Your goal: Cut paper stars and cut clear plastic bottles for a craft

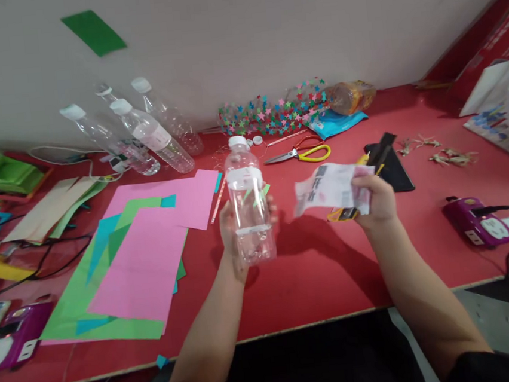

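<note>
My left hand (228, 232) is wrapped round a clear plastic bottle (251, 209) with a white cap, held upright above the red table. A white band circles its upper part, and green paper shows through it. To the right, my right hand (377, 197) pinches a white printed plastic wrapper (333, 186), slightly blurred. By that hand is a black and yellow tool (382, 151), partly hidden; I cannot tell whether the fingers hold it too. Scissors with yellow and red handles (300, 153) lie behind the two hands.
Pink, green and blue paper sheets (148, 261) lie at left. Several empty bottles (154, 134) lean against the wall, near a star-covered bottle (269, 114). A black phone (401, 171), straw-like bundles (452, 157) and a purple power adapter (480, 223) are at right.
</note>
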`<action>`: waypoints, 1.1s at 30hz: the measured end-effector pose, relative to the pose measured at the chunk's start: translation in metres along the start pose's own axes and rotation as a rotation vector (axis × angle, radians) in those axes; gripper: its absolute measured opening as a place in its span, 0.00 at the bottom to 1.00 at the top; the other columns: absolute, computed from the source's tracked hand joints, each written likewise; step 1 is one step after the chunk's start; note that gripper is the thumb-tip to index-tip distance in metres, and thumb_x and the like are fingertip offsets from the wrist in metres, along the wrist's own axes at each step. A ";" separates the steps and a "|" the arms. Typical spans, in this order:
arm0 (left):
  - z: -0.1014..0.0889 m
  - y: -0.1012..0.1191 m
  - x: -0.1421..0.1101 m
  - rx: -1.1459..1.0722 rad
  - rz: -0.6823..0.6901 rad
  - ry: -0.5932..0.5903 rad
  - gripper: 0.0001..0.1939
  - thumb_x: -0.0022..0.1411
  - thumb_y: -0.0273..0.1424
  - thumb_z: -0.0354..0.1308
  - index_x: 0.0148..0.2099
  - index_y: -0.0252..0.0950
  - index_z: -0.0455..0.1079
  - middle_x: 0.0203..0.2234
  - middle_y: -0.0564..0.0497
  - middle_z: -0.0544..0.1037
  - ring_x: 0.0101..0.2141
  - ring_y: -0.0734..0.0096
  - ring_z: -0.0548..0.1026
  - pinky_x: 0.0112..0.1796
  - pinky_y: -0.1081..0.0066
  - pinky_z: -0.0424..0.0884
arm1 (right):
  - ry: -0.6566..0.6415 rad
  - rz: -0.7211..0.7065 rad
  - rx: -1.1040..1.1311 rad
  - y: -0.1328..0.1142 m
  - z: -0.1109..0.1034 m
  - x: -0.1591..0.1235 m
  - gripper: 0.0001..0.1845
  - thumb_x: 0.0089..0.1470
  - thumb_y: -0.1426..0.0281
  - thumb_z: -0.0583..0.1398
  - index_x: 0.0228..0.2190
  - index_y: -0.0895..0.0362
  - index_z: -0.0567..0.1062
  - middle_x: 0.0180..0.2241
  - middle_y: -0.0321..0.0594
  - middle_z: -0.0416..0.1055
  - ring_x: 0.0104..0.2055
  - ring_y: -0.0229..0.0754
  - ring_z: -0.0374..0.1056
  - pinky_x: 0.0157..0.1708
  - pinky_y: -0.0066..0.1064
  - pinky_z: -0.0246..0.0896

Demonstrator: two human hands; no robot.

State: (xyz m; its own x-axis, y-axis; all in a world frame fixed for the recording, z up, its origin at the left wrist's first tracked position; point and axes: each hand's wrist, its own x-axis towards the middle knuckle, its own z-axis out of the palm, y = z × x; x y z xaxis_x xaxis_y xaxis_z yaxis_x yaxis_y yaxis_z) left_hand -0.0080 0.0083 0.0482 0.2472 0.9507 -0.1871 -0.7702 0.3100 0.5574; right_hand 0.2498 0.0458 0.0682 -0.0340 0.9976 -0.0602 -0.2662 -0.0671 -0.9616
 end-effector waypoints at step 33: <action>0.005 -0.006 -0.005 0.225 -0.128 0.037 0.23 0.49 0.42 0.65 0.45 0.35 0.70 0.30 0.48 0.79 0.25 0.65 0.78 0.28 0.66 0.74 | -0.183 -0.433 -0.729 0.012 0.029 -0.024 0.11 0.58 0.66 0.57 0.43 0.51 0.71 0.35 0.39 0.70 0.34 0.41 0.66 0.33 0.33 0.61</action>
State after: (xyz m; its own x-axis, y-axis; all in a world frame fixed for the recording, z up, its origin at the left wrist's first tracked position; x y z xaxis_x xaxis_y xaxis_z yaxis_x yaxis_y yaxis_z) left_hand -0.0020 0.0021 0.0499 0.3096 0.9041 -0.2946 -0.5827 0.4252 0.6926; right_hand 0.2200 0.0204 0.0663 -0.2432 0.9105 0.3344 0.3903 0.4074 -0.8256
